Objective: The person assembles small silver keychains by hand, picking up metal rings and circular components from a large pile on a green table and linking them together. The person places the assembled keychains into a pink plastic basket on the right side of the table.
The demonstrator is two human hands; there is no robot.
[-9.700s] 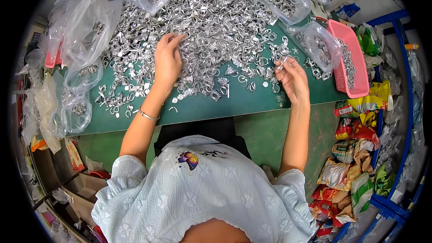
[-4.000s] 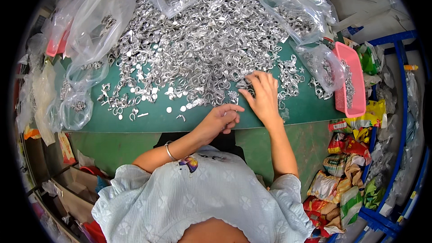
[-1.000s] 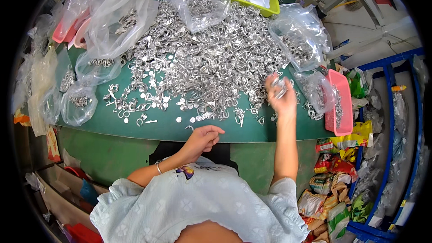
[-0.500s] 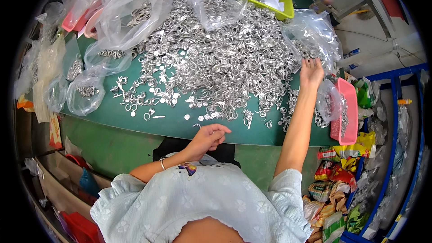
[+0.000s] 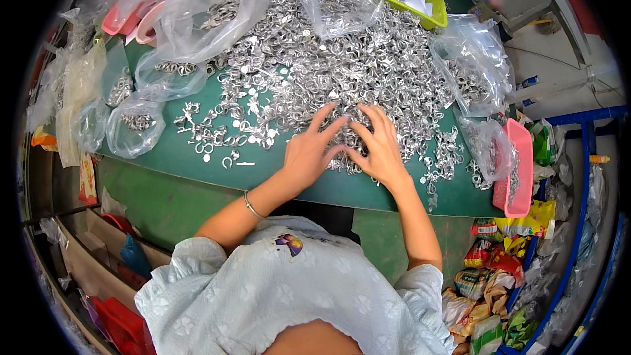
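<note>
A broad heap of small silver metal pieces (image 5: 388, 59), many of them ring-shaped, is spread over the green table (image 5: 276, 171). At the heap's near edge my left hand (image 5: 310, 151) rests with its fingers apart, touching the pieces. Close beside it my right hand (image 5: 378, 148) has its fingers spread too, so that the two hands frame a small patch of pieces. Neither hand visibly holds anything. Left of my hands, a loose scatter of silver pieces (image 5: 220, 128) lies on the table, with small discs among them.
Clear plastic bags (image 5: 135, 128) with metal pieces lie on the left; another bag (image 5: 470, 69) lies at the right. A pink basket (image 5: 519, 171) stands at the right edge, a lime-green basket (image 5: 437, 21) at the back. Blue shelving (image 5: 578, 223) and packages (image 5: 490, 250) are beyond the table.
My right hand has moved from the bag on the right to the heap's near edge. My left hand has come forward from the table's front edge onto the pieces, its fingers spreading.
</note>
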